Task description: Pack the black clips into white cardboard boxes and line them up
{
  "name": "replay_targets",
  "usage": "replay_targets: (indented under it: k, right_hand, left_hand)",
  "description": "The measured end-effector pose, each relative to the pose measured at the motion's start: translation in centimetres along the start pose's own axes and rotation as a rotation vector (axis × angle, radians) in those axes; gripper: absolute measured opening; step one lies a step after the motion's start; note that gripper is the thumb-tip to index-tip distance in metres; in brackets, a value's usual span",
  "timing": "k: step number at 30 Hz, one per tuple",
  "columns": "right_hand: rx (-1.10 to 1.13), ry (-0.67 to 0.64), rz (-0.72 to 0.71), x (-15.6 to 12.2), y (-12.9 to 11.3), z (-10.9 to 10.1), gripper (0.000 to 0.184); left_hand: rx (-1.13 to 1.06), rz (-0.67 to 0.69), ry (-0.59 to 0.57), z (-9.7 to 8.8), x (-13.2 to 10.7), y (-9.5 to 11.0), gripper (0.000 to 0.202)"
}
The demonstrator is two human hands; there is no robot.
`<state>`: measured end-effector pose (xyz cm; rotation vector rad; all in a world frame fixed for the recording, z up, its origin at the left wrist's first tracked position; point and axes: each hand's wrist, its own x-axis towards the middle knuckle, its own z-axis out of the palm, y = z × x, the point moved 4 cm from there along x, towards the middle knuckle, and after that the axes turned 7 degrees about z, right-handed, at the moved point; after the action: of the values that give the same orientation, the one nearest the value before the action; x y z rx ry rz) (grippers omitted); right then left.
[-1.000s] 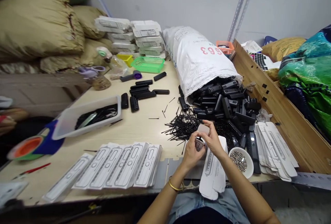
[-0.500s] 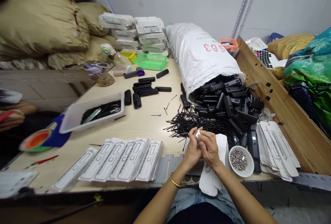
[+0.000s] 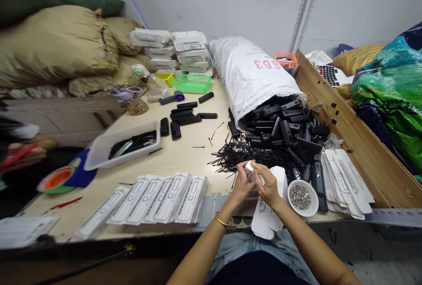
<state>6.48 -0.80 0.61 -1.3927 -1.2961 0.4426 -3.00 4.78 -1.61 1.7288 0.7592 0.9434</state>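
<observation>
My left hand is closed round a white printed carton, whose end shows between my fingers. The fingers of my right hand press on that same end; most of the carton is hidden by my hands. Below my right hand, flat unfolded cartons lie at the table's front edge. Just beyond my hands spreads a heap of thin black pins. To the right stands a white bowl of small shiny metal pieces.
A white sack spills black plastic cases. Flat cartons lie at right by a wooden board. Filled cartons stand in a row at left. Behind them is a clear tub. A person's hand shows at far left.
The carton's end has turned and shows more between my hands, and my right fingers have shifted on it. The whole view has swung slightly. The person at left has moved their hand.
</observation>
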Motion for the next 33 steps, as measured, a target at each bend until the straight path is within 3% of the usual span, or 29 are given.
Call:
replay_targets:
  k: [2, 4, 7, 11, 13, 15, 17, 19, 21, 24, 27, 30, 33]
  right_hand:
    - [-0.076, -0.028, -0.061, -0.4, -0.3, 0.3, 0.027]
    - [-0.114, -0.077, -0.019, -1.0, -0.1, 0.5, 0.036]
    - [-0.149, -0.112, 0.116, -2.1, 0.9, -0.8, 0.041]
    - [-0.242, 0.045, 0.314, -3.1, 2.7, -6.6, 0.026]
    - [-0.325, 0.067, 0.378, -3.7, 3.7, -9.6, 0.025]
    - [-0.460, 0.007, 0.433, -4.5, 4.8, -11.7, 0.025]
    - [-0.641, -0.074, 0.498, -5.6, 6.1, -12.8, 0.022]
    - [-0.794, -0.134, 0.522, -6.5, 7.2, -13.1, 0.018]
    - [-0.870, -0.165, 0.505, -7.1, 8.0, -12.8, 0.018]
    - [-0.859, -0.167, 0.505, -7.5, 8.9, -12.4, 0.020]
    - [-0.739, -0.119, 0.519, -7.7, 9.2, -12.7, 0.021]
    - [-0.510, -0.011, 0.578, -7.8, 9.1, -13.4, 0.018]
    - [-0.124, 0.099, 0.666, -7.1, 8.4, -13.1, 0.018]
  left_hand:
    - [0.031, 0.005, -0.005, -0.2, 0.3, 0.3, 0.051]
    - [0.193, -0.036, -0.030, -1.0, 0.5, 0.8, 0.050]
    - [0.564, -0.127, -0.015, -4.8, 0.3, 1.7, 0.049]
    - [1.069, -0.213, 0.106, -12.9, -1.6, 1.8, 0.052]
    - [1.233, -0.341, 0.117, -16.5, -2.8, 1.0, 0.052]
    - [1.276, -0.442, 0.104, -18.7, -3.4, 0.2, 0.050]
    - [1.287, -0.445, 0.152, -19.3, -2.9, -0.1, 0.049]
    - [1.262, -0.330, 0.235, -17.8, -1.0, 0.0, 0.048]
    - [1.116, -0.130, 0.206, -13.8, 2.2, 0.0, 0.046]
    - [0.814, 0.097, -0.150, -5.0, 8.1, -1.1, 0.041]
    - [0.757, 0.147, -0.289, 1.6, 13.0, -2.6, 0.034]
    - [0.746, 0.117, -0.337, 4.3, 15.8, -3.9, 0.028]
    - [0.720, 0.077, -0.373, 4.0, 16.3, -4.8, 0.027]
